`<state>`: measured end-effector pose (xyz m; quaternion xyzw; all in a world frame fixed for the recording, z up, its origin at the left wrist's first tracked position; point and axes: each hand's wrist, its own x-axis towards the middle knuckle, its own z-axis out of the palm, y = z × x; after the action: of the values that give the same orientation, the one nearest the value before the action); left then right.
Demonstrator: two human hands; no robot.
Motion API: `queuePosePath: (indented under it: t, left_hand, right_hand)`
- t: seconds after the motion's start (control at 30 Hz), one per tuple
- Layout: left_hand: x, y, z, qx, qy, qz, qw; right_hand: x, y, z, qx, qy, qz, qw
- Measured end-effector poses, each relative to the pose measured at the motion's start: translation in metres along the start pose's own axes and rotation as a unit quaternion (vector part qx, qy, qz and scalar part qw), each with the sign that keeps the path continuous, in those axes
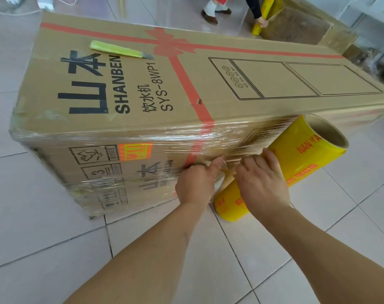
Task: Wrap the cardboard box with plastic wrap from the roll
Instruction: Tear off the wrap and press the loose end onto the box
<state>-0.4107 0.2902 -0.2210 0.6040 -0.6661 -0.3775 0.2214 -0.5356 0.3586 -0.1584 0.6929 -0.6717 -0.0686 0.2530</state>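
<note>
A long cardboard box (pixel 164 84) with a red printed ribbon lies on its side on the tiled floor. Clear plastic wrap (pixel 125 139) covers its near left end and front face. A yellow roll of plastic wrap (pixel 300 159) leans against the box's front face, its open cardboard core facing up and right. My left hand (pixel 195 183) presses against the front face, its fingers pinching the film beside the roll. My right hand (pixel 261 178) rests on the roll's middle, fingertips on the same bunched film between the two hands.
A yellow-green utility knife (pixel 121 50) lies on top of the box near its left end. Beyond the box, another person's hand (pixel 262 21) holds a second yellow roll against another wrapped carton (pixel 296 27). More boxes sit at the far right. Pale floor tiles surround me.
</note>
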Motion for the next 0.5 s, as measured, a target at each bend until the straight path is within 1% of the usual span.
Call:
queuePosePath:
  t: [0.1, 0.13, 0.23, 0.27, 0.4, 0.5]
  left_hand:
    - [-0.008, -0.011, 0.009, -0.062, -0.023, 0.014, 0.998]
    - [-0.010, -0.015, 0.012, -0.080, -0.038, 0.008, 0.996]
    - [-0.005, -0.024, 0.019, -0.160, -0.086, -0.047, 0.982]
    - [-0.001, -0.025, 0.020, -0.172, -0.092, -0.052, 0.979]
    - [0.007, -0.023, 0.020, -0.176, -0.081, -0.038, 0.980]
    - [0.008, -0.025, 0.023, -0.176, -0.075, -0.056, 0.980]
  right_hand:
    - [0.001, -0.003, -0.001, -0.007, 0.016, -0.006, 1.000]
    - [0.001, -0.004, -0.002, -0.010, 0.007, -0.004, 1.000]
    - [0.002, -0.005, -0.004, -0.020, -0.013, -0.016, 1.000]
    - [0.003, -0.005, -0.004, -0.020, -0.020, -0.015, 0.999]
    - [0.001, -0.008, 0.002, -0.020, -0.041, -0.025, 0.999]
    - [0.001, -0.010, 0.006, -0.025, -0.048, -0.015, 0.998]
